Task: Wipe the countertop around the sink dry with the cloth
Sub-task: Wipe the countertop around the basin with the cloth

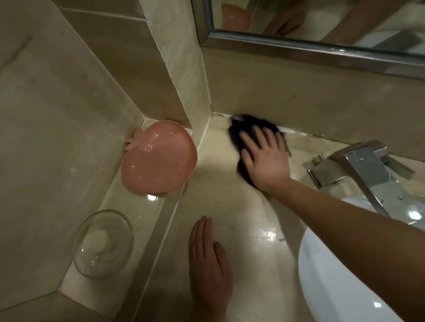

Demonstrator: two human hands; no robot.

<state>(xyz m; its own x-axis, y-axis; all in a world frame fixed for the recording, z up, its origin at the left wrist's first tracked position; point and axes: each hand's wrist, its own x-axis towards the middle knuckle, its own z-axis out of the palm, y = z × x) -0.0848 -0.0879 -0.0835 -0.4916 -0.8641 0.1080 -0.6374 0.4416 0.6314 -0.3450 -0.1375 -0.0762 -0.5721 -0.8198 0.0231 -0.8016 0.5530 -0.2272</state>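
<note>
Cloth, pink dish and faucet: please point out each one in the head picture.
cloth (235, 135), head view, on the dark part left of the fingers.
pink dish (158, 156), head view, on its inner bottom.
faucet (358, 166), head view, on the flat metal top.

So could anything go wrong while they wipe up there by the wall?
Maybe a couple of things. The right hand presses the dark cloth flat near the tap, so a wide sweep might bump knuckles on its metal edge. The pink dish leans in the corner ledge and could tip if nudged. The left hand rests flat on the shiny countertop; if it's wet there, the hand could slip.
</note>
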